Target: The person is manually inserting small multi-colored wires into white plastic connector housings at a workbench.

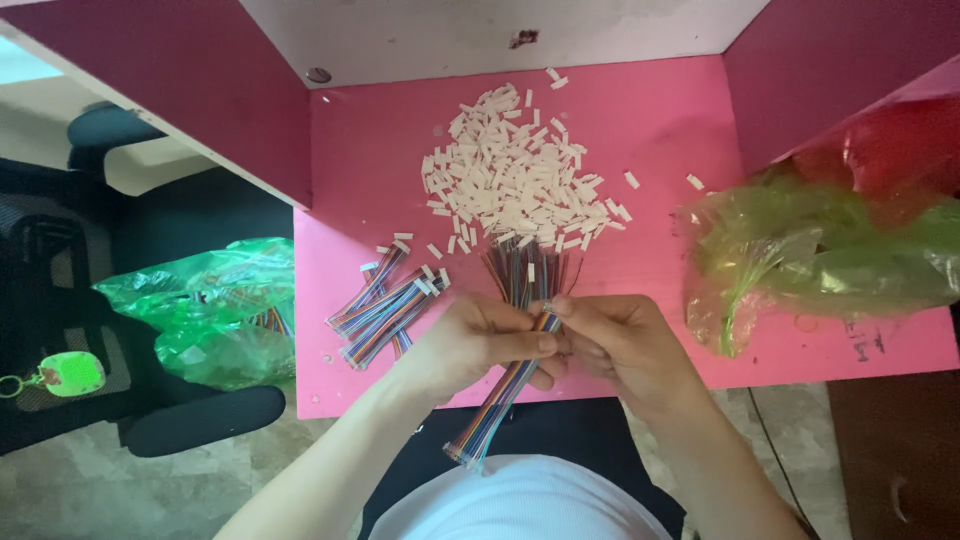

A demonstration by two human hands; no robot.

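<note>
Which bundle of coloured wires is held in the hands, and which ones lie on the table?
The bundle of rainbow wires is held by the left hand and right hand. The finished cables with white connectors lie loose on the pink table, left of the hands.

**Rainbow ribbon cable held at the edge of the pink surface**

You hold a multicoloured ribbon cable (505, 395) between your left hand (480, 345) and right hand (615, 345), fingers pinched on its upper end. It slants down and to the left toward your lap, its lower end capped by a pale connector. Just above your hands, a loose bundle of wires (525, 270) fans out on the surface, touching the heap of small white connector housings (515, 170).
</note>
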